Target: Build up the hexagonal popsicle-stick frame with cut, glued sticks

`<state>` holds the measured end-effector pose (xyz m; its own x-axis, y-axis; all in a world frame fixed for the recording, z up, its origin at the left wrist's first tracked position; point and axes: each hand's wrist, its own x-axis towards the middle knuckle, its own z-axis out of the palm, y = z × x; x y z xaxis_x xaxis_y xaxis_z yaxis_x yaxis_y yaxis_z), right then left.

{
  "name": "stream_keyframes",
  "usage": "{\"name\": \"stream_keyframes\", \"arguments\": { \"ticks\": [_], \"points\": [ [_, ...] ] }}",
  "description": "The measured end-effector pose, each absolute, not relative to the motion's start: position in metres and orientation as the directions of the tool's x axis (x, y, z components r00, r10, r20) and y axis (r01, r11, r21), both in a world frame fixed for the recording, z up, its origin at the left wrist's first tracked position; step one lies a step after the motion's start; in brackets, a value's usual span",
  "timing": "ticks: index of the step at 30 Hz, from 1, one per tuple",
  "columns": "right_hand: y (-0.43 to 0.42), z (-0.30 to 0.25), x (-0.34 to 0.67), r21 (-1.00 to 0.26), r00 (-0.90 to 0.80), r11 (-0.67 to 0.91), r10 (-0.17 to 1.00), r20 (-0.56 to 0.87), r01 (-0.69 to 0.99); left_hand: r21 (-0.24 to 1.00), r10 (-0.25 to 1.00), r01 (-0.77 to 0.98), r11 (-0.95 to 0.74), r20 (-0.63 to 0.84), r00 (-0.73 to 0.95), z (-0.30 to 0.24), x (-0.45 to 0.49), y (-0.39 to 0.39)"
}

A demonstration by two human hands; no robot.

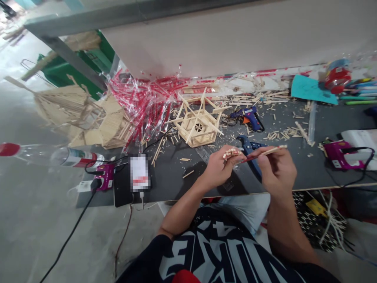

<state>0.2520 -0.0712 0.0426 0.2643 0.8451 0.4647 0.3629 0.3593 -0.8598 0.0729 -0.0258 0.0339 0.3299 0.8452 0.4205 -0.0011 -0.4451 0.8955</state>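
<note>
My left hand [219,167] is closed around a bundle of thin wooden sticks [232,153], their pale ends showing at the top of the fist. A wooden stick [273,150] is pinched in my right hand [278,171], pointing out to the right. Something thin and red spans the gap between the two hands; I cannot tell which piece it belongs to. Blue-handled cutters [250,145] lie just behind the hands, partly hidden by them. Farther back on the table stands a six-sided stick frame [198,125] with crossing beams, touched by neither hand.
A blue glue gun [250,118] lies right of the frame among stick offcuts. Red-and-clear wrappers [147,102] are heaped at the back left, near a larger stick model [100,118]. At left are a plastic bottle [79,155], cables and a phone [139,173]. A purple power socket [338,155] sits right.
</note>
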Motion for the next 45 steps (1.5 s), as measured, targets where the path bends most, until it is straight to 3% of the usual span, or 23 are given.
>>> {"name": "stream_keyframes", "arguments": {
  "ticks": [6, 10, 13, 20, 25, 30, 36, 39, 45],
  "points": [
    [-0.064, 0.027, 0.241, -0.885, 0.196, 0.456, 0.863, 0.466, 0.094, 0.890, 0.841, -0.020, -0.455, 0.437, 0.321, 0.030, 0.078, -0.028],
    [-0.066, 0.017, 0.232, -0.896, 0.260, 0.400, 0.860, 0.439, 0.192, 0.919, 0.865, -0.031, -0.394, 0.382, 0.327, 0.025, 0.084, -0.031],
    [-0.067, 0.017, 0.229, -0.900, 0.214, 0.328, 0.894, 0.393, 0.286, 0.924, 0.877, -0.024, -0.382, 0.370, 0.305, 0.021, 0.088, -0.030],
    [-0.048, -0.009, 0.227, -0.893, 0.106, 0.291, 0.933, 0.345, 0.344, 0.884, 0.871, -0.029, -0.467, 0.465, 0.157, 0.017, 0.089, -0.022],
    [-0.050, -0.017, 0.230, -0.895, 0.167, 0.337, 0.904, 0.394, 0.291, 0.888, 0.860, -0.051, -0.456, 0.455, 0.231, 0.022, 0.084, -0.022],
    [-0.053, 0.019, 0.235, -0.845, 0.271, 0.475, 0.803, 0.531, 0.247, 0.883, 0.848, 0.019, -0.470, 0.445, 0.288, 0.019, 0.085, -0.020],
    [-0.044, 0.053, 0.242, -0.773, 0.173, 0.461, 0.799, 0.575, 0.436, 0.819, 0.798, 0.076, -0.568, 0.527, 0.292, 0.018, 0.093, -0.019],
    [-0.044, 0.055, 0.244, -0.782, 0.198, 0.487, 0.784, 0.588, 0.389, 0.783, 0.770, 0.120, -0.611, 0.552, 0.319, 0.026, 0.090, -0.022],
    [-0.053, 0.045, 0.238, -0.848, 0.312, 0.469, 0.790, 0.528, 0.248, 0.851, 0.836, 0.113, -0.513, 0.466, 0.289, 0.039, 0.076, -0.024]
  ]
}}
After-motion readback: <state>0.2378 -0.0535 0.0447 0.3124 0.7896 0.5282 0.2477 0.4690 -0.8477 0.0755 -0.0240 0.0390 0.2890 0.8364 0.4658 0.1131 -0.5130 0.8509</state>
